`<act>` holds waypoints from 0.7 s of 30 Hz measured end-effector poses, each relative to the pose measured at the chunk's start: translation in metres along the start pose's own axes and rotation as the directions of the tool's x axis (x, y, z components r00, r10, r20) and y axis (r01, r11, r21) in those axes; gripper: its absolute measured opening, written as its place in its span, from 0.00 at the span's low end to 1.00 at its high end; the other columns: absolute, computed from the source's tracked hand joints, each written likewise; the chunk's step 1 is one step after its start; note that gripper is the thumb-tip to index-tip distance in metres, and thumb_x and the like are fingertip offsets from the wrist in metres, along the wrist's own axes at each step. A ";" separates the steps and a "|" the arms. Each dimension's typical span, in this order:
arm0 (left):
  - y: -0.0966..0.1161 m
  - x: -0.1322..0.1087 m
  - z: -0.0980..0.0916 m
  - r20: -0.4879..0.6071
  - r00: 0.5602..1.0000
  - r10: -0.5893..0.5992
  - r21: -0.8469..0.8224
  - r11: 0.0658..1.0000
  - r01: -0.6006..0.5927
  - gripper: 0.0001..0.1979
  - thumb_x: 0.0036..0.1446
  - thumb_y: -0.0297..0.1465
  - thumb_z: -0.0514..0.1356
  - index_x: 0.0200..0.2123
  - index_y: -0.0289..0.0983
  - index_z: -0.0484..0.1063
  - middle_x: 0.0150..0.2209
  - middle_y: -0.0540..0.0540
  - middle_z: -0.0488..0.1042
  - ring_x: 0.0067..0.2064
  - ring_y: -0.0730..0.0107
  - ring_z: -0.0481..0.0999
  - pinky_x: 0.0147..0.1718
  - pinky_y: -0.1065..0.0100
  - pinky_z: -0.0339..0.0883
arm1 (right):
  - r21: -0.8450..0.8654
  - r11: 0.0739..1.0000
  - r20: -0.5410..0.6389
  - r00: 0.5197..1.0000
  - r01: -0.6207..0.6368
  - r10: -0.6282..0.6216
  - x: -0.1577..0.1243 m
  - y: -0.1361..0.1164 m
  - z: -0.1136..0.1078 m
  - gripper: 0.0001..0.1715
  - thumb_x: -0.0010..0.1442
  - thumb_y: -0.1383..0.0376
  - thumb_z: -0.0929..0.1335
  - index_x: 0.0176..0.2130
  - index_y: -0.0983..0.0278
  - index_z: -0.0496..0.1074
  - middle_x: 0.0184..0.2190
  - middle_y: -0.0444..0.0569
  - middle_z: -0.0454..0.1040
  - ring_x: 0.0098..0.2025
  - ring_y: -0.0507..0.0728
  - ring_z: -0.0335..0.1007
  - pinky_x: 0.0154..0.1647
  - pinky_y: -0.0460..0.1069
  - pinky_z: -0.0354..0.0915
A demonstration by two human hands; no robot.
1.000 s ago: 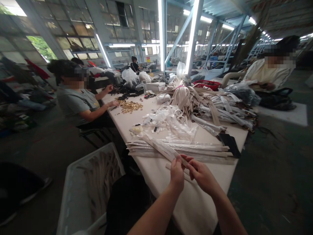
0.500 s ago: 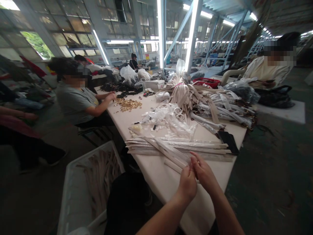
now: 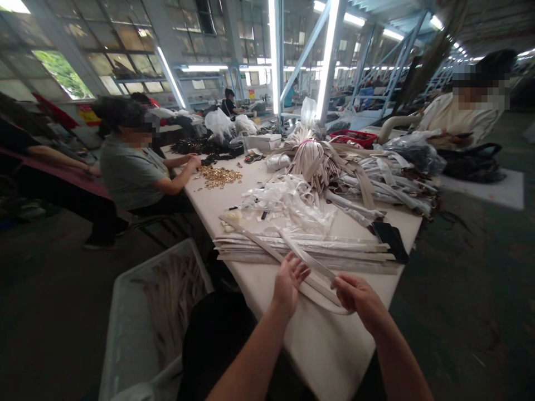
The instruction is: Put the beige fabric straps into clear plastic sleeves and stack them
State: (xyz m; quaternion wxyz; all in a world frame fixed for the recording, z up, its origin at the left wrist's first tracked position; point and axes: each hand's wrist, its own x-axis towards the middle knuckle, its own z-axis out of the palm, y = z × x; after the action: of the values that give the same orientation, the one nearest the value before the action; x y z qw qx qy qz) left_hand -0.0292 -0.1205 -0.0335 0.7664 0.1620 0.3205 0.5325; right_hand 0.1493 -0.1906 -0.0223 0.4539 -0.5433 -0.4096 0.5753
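Observation:
A long beige strap [image 3: 312, 260] slants over the table in front of me, with its near end pinched in my right hand [image 3: 360, 298]. My left hand [image 3: 288, 281] is beside that strap, its fingers apart and slightly curled; whether the fingertips touch it I cannot tell. Beneath my hands more of the flat strap material curves along the tabletop, and another narrow strap [image 3: 251, 236] lies diagonally. Just beyond them is a row of flat beige straps [image 3: 359, 249], some apparently in clear film.
Crumpled clear plastic [image 3: 288, 200] and a large strap bundle [image 3: 313, 161] lie farther back on the table [image 3: 321, 345]. Gold metal pieces [image 3: 219, 177] are heaped near a seated co-worker [image 3: 134, 161]. A white bin [image 3: 121, 312] of straps stands at my left.
My hands, close together before, have separated: the left went left and up, the right slightly right. The pinched strap is now lifted between them. At far left a person has moved rightward.

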 end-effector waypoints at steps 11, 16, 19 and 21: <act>0.061 0.063 -0.035 -0.150 0.984 0.093 0.011 0.996 -0.092 0.08 0.63 0.31 0.59 0.44 0.34 0.68 0.41 0.37 0.80 0.37 0.60 0.82 0.38 0.58 0.76 | 0.416 0.908 -0.005 0.998 -0.058 0.067 -0.015 0.007 -0.043 0.17 0.55 0.60 0.75 0.27 0.63 0.65 0.18 0.37 0.54 0.18 0.46 0.46 0.19 0.45 0.48; 0.078 0.068 -0.058 -0.230 0.948 0.221 0.278 0.948 -0.154 0.13 0.62 0.39 0.61 0.39 0.33 0.73 0.33 0.40 0.80 0.28 0.64 0.80 0.27 0.67 0.72 | 0.431 0.900 -0.039 0.995 -0.062 0.087 -0.015 0.014 -0.063 0.17 0.54 0.61 0.75 0.26 0.63 0.65 0.16 0.36 0.52 0.17 0.46 0.47 0.18 0.46 0.48; 0.091 0.068 -0.070 -0.255 0.920 0.297 0.474 0.868 -0.149 0.15 0.59 0.43 0.63 0.31 0.36 0.73 0.21 0.48 0.75 0.19 0.70 0.73 0.18 0.72 0.63 | 0.415 0.908 -0.048 0.995 -0.059 0.086 -0.013 0.016 -0.069 0.18 0.54 0.60 0.75 0.25 0.63 0.65 0.16 0.36 0.52 0.17 0.46 0.45 0.18 0.46 0.48; 0.100 0.068 -0.077 -0.236 0.920 0.312 0.546 0.826 -0.140 0.16 0.56 0.42 0.67 0.27 0.37 0.70 0.16 0.53 0.69 0.15 0.74 0.68 0.15 0.74 0.57 | 0.397 0.916 -0.049 0.995 -0.057 0.083 -0.012 0.016 -0.070 0.17 0.54 0.59 0.75 0.26 0.63 0.66 0.15 0.36 0.51 0.17 0.47 0.45 0.18 0.46 0.49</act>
State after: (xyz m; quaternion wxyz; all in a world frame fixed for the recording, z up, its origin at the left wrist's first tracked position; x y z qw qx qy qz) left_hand -0.1359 -0.0274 -0.0531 0.5633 0.3127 0.5483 0.5332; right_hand 0.2181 -0.2073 -0.0397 0.5466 -0.4731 -0.2504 0.6440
